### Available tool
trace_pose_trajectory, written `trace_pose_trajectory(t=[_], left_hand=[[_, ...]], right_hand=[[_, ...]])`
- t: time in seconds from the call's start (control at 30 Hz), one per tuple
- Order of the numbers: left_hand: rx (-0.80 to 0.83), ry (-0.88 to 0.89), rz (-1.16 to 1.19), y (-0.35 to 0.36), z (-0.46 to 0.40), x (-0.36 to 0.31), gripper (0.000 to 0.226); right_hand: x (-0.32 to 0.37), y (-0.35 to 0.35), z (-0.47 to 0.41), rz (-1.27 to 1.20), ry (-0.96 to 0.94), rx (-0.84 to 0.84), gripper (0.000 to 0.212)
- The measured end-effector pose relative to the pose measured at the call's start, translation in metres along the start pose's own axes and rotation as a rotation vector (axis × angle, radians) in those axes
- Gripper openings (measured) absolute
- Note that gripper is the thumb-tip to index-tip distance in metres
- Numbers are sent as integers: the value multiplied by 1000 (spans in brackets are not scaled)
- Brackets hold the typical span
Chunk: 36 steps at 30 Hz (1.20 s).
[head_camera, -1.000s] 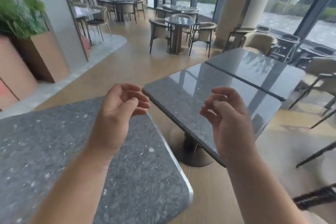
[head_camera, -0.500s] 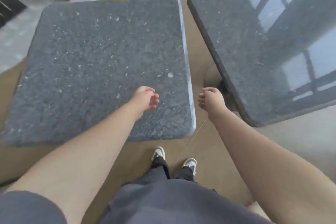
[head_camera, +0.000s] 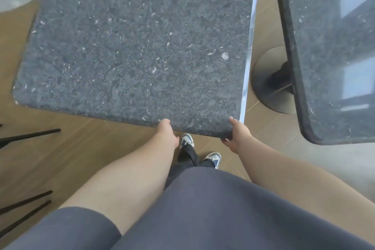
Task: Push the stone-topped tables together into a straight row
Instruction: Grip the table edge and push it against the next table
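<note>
As both hands close on the near edge of the left table (head_camera: 132,46), the job of lining up the stone tops is seen moving from approach to contact. The left hand (head_camera: 165,132) is clamped on the edge with the thumb laid on top and the fingers hidden beneath the slab; the right hand (head_camera: 236,135) is wrapped round the rounded near corner, thumb on the stone, fingertips curled under. Half a second ago both hands were held loosely curled in the air above the table and the gap, gripping nothing, and a second ago they were raised with the whole row in view; the gaze has since been dropped straight down and the edge taken hold of. Just beyond the right hand, a strip of bare wood floor (head_camera: 261,26) is left between this table and the right table (head_camera: 334,57), whose round base (head_camera: 269,79) is visible in the gap. The two facing edges are not parallel, the gap being narrower toward the hands. A sideways shove to the right, with some turning, is judged to be needed before the tops can meet flush. Sneakers (head_camera: 187,141) are planted directly below the hands, and thin black chair legs (head_camera: 30,135) are seen off to the left.
</note>
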<state>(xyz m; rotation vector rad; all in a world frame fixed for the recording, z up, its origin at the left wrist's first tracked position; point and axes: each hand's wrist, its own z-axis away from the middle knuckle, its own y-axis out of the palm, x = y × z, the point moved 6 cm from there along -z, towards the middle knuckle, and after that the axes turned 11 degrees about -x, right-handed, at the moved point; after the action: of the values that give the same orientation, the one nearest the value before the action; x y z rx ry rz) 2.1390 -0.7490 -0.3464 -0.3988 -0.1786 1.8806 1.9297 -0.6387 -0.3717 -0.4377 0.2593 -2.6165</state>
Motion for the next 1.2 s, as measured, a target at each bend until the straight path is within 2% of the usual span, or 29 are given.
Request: trace_pose_trajectory(t=[0.07,0.13,0.27,0.37,0.5,0.6,0.77,0.9,1.2], left_hand=[[149,-65,106,10,-2,2,26],[202,-89,188,14,-10,1,29],[265,-103,260,15,-25,-1,40],[291,-89,324,18,-29,0,33],[322,-72,321,20,-34,2,28],[296,-68,323,20,-39,2,35],[252,-14,314,21,-41,1,41],[218,31,287,20,-38,2,46],[152,84,301,28,-32,10,46]], right_hand=[[0,2,-2,-30,1,-17,59],[-1,1,-5,-67,14,-15,56],[-14,5,-6,-263,122,3,47],[-25,17,1,-404,221,33,45],[-26,21,8,-508,256,32,47],[-38,21,8,-641,267,64,51],[-48,42,10,-766,331,223,54],[-45,38,6,-748,396,328,66],[-29,25,4,-659,458,318,80]])
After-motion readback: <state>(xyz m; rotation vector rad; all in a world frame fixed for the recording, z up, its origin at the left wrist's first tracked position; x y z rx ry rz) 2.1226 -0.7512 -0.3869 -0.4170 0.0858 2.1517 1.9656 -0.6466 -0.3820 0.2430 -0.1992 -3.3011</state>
